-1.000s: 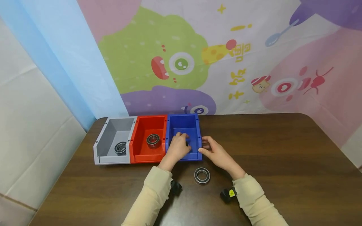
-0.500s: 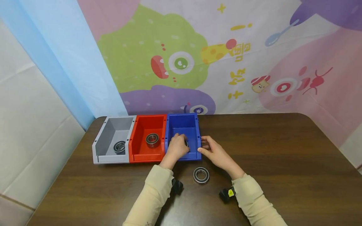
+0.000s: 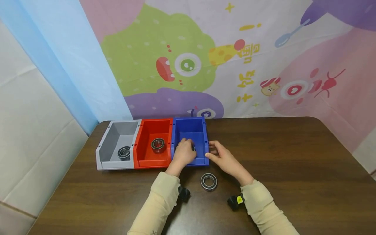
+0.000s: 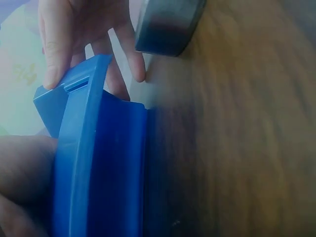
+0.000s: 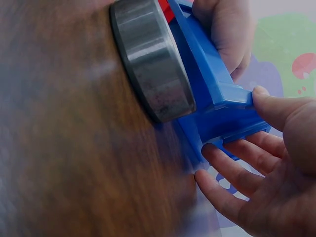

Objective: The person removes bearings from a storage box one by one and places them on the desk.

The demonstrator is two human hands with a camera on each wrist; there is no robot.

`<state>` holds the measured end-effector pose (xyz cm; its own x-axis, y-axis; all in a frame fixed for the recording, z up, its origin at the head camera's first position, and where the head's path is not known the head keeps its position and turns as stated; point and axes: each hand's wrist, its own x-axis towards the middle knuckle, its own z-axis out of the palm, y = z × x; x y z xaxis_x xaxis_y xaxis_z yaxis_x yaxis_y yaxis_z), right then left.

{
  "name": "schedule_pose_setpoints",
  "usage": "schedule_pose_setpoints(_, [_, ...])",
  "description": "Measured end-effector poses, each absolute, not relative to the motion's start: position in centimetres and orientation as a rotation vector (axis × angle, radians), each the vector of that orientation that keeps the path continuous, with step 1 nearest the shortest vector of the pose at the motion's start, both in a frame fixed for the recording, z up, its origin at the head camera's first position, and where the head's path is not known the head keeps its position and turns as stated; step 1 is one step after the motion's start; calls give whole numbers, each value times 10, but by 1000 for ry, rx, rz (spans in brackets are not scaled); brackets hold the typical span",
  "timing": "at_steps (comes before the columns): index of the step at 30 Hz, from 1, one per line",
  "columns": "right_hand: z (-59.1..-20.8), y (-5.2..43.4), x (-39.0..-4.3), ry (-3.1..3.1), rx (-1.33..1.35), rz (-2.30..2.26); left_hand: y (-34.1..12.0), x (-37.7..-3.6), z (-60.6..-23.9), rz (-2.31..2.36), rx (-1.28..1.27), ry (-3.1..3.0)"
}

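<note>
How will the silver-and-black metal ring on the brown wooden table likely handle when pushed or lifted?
The silver-and-black metal ring is probably rigid and fairly heavy for its size, given its thick metallic wall. Lying flat on the brown wooden table, it would likely slide rather than roll. Its smooth, shiny surface may be slippery.

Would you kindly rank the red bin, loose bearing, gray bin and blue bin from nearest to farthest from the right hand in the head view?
1. Blue bin, touching the right hand
2. Loose bearing, on the table
3. Red bin, middle of the row
4. Gray bin, leftmost
</note>
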<state>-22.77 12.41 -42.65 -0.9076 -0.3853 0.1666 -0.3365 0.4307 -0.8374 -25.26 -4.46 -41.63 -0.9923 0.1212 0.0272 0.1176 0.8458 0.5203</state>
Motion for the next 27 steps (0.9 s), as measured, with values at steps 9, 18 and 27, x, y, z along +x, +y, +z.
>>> schedule_pose_setpoints(9, [-438, 125, -235, 2614, -640, -1515, -45, -253, -421, 869, 231, 3029])
schedule_pose_setpoints(18, [-416, 122, -222, 2615, -639, -1502, -43, -252, -422, 941, 194, 3077])
schedule_pose_setpoints(27, [-437, 126, -234, 2613, -629, -1501, -42, -252, -424, 962, 191, 3121])
